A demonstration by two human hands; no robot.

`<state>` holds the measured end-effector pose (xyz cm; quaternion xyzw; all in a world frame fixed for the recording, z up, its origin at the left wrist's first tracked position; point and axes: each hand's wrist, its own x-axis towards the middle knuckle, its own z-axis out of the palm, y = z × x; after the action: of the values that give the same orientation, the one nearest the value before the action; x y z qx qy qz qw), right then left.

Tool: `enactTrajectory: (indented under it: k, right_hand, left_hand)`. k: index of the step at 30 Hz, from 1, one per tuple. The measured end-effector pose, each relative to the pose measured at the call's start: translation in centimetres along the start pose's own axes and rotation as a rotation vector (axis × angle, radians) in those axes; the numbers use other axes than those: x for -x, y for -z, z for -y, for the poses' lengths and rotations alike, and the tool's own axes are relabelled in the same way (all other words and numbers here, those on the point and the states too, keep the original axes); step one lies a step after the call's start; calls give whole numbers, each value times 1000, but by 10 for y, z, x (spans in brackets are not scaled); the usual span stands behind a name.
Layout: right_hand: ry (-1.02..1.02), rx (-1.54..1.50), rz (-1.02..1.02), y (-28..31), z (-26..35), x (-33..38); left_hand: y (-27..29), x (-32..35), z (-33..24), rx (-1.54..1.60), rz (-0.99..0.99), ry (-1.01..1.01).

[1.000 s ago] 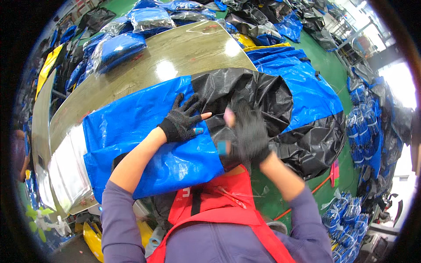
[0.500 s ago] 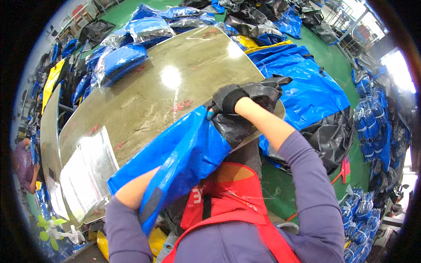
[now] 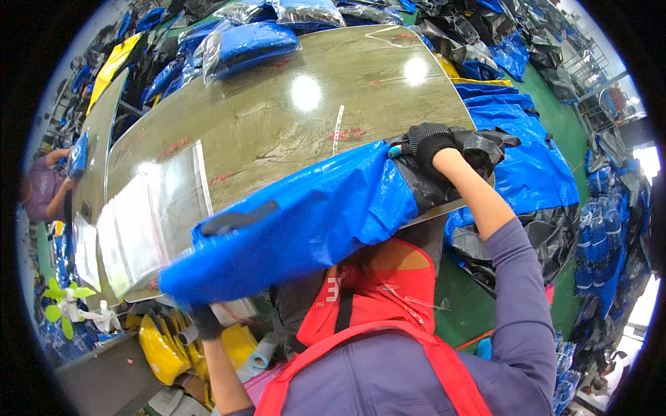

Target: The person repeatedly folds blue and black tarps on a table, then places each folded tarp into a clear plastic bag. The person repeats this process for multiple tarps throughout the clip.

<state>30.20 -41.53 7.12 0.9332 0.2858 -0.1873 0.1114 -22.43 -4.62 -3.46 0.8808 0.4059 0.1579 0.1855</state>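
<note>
A person in black gloves is holding a long blue bag [image 3: 298, 222] stretched slantwise over the near edge of the wooden table [image 3: 277, 118], which serves here as the landmark. The right hand [image 3: 429, 142] is gripping the bag's upper end above the table's near right corner, fingers curled tight around the bunched black material there; the fingertips are tucked into the folds and cannot be seen. The left hand [image 3: 206, 322] is showing below the table's near edge, under the bag's lower end. The bag is covering most of it, so only a gloved fist and wrist are visible, and whether it is pinching the bag's hem or clasping something else cannot be told. A black strap patch [image 3: 239, 219] is lying on the bag's upper face.

On the table's near left part, a stack of clear plastic sleeves [image 3: 139, 225] is lying flat, its edges blurred by glare. At the table's far side, packed blue bags [image 3: 253, 41] in clear wrapping are sitting. Right of the table, heaps of blue and black material [image 3: 534, 180] are spilling toward the green floor [image 3: 555, 97]. Left of the table, another person [image 3: 45, 187] is partly cut off by the picture's dark rim. The red apron [image 3: 374, 305] is hiding the table's underside.
</note>
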Motion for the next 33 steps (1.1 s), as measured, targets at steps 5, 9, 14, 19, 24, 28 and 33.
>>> enactTrajectory:
  k: [5,9,14,19,24,28,33]
  right_hand:
    - [-105,-24,-86,-18,-8,11]
    - [-38,-57,-93,-20,-10,15]
    - [-14,-87,-104,-8,-4,24]
    - [216,57,-530,-12,-43,59]
    - [-68,23,-388,-34,-87,76]
    - [-20,-54,-583,-69,-101,74]
    - [-432,-622,-1560,-119,-127,100]
  left_hand:
    - [-25,-45,-44,-504,244,-124]
    - [14,-61,-157,-415,-195,71]
    - [-52,-43,-305,-308,69,-705]
    - [-99,-43,-316,-232,332,-770]
    - [-111,-45,-358,-122,319,-738]
    - [-166,-16,-445,114,347,-931]
    - [-179,-1,-475,-137,411,-889]
